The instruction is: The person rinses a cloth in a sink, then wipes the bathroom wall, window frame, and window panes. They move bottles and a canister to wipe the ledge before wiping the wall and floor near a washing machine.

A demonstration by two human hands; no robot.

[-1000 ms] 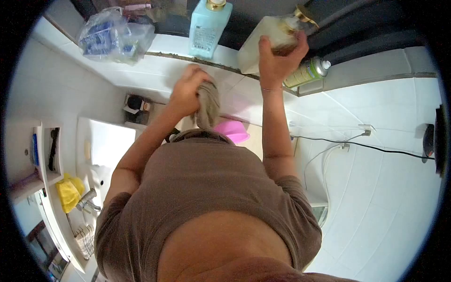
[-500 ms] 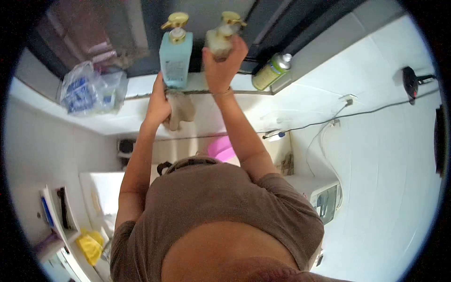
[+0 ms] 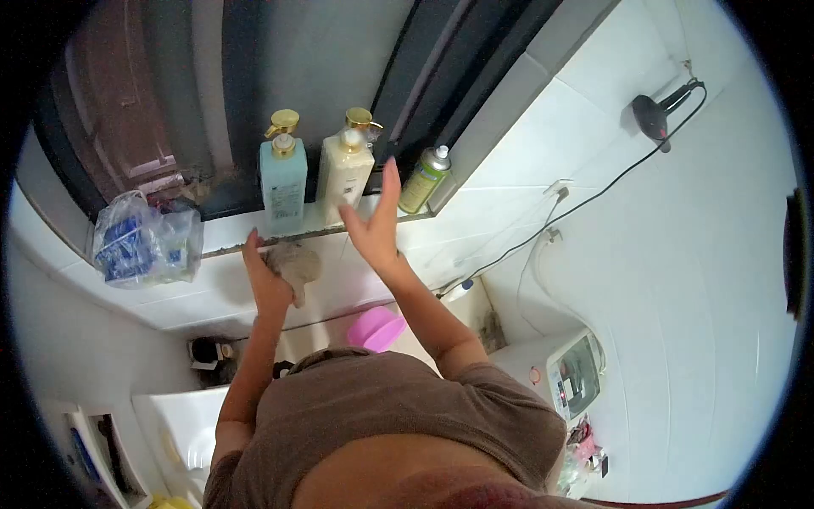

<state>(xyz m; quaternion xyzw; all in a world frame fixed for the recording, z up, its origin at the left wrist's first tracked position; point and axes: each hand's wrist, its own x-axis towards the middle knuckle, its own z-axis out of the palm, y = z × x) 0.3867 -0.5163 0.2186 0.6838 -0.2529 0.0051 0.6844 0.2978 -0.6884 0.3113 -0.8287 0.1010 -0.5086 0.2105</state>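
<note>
My left hand (image 3: 270,280) is closed on a greyish, damp-looking cloth (image 3: 294,265) that hangs just below the ledge (image 3: 233,235). Beside the cream pump bottle (image 3: 346,176), my right hand (image 3: 373,229) has its thumb and fingers spread and holds nothing. That bottle stands upright on the ledge, its gold pump head turned to the right. To its left is a light blue pump bottle (image 3: 283,185), also upright with a gold pump. A green spray can (image 3: 425,180) stands to the right of my right hand.
Plastic bags with blue packets (image 3: 144,242) lie at the ledge's left end. A pink basin (image 3: 376,328) is below. A hair dryer (image 3: 653,116) hangs on the right wall, its cable running down. A washing machine (image 3: 578,377) stands lower right.
The cream bottle, which was in my right hand, now stands on the ledge, and that hand has opened beside it. The view has shifted, so the ledge appears lower.
</note>
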